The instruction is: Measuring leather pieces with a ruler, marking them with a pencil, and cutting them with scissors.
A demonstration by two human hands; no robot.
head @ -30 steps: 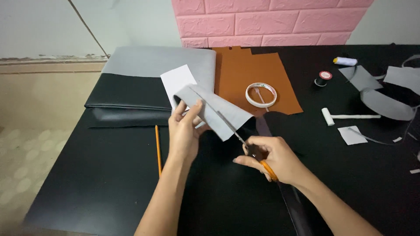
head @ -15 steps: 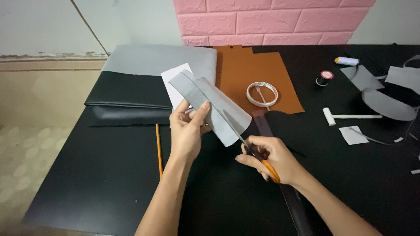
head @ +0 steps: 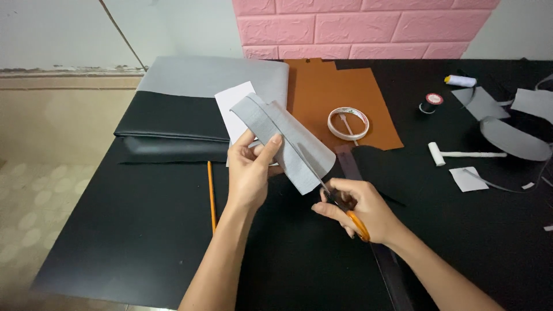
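Note:
My left hand (head: 252,171) pinches a long grey strip of material (head: 275,129) with a rounded end and holds it up above the black table (head: 138,230). My right hand (head: 356,208) grips orange-handled scissors (head: 340,204). Their blades run up along the strip's middle. A white paper piece (head: 232,98) lies behind the strip.
A yellow pencil (head: 211,194) lies left of my left arm. Folded grey and black sheets (head: 178,115) sit at the back left, a brown sheet (head: 340,95) with a tape roll (head: 348,123) behind. A dark ruler (head: 383,262), white mallet (head: 461,154), thread spools (head: 431,102) and grey offcuts (head: 510,138) lie right.
The grey strip has turned and shifted rightward in my left hand. The scissors' blades have advanced further along it.

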